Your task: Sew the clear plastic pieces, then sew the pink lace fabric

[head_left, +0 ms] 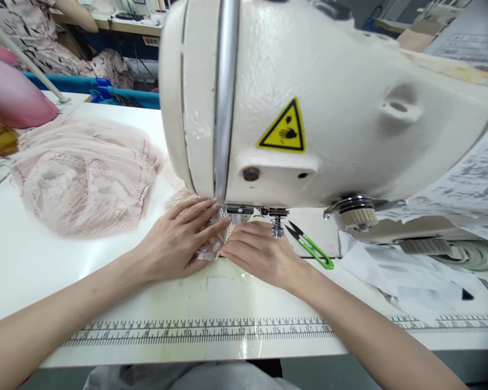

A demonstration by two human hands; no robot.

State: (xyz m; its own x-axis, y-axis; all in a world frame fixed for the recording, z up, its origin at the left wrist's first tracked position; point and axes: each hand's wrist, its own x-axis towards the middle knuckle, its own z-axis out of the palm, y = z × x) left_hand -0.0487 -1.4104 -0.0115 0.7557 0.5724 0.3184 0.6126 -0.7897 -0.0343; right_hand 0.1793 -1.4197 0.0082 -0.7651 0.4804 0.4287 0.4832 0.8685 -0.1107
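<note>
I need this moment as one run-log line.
left hand: spread on pale pink lace fabric | right hand: at fabric edge, under cream sewing machine head | green-handled thread snips: beside right hand

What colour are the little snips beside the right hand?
The snips are bright green with dark blades, best seen in the head view.

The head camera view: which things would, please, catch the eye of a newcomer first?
The white sewing machine dominates the upper centre and right, with a yellow warning triangle on its side. Below it, the left hand rests on pale lace, the right hand close beside. Green-handled snips lie just right of the hands.
</note>
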